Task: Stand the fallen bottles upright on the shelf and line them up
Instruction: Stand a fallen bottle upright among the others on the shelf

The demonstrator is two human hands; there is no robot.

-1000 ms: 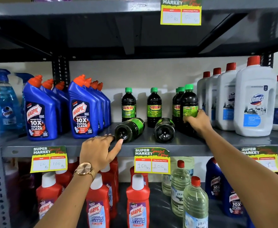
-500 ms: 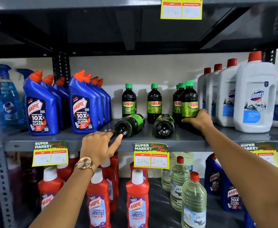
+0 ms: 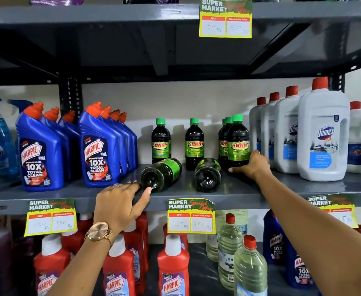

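Two dark Sunny bottles lie on their sides on the grey middle shelf (image 3: 282,189), bases toward me: the left fallen bottle (image 3: 162,173) and the right fallen bottle (image 3: 207,175). Behind them stand upright Sunny bottles with green caps (image 3: 160,142) (image 3: 194,142), and a short row at the right with the front upright bottle (image 3: 238,142). My left hand (image 3: 119,201) has its fingers and thumb on the lower rim of the left fallen bottle's base. My right hand (image 3: 252,165) wraps the foot of the front upright bottle.
Blue Harpic bottles (image 3: 98,150) crowd the shelf to the left, and white Domex jugs (image 3: 322,137) stand at the right. Price tags (image 3: 191,216) hang from the shelf edge. Red Harpic bottles (image 3: 173,268) and clear bottles (image 3: 250,268) fill the shelf below.
My right hand has slid from label height down to the foot of the front upright bottle. My left hand stays at the left fallen bottle's base. Both fallen bottles lie as before.
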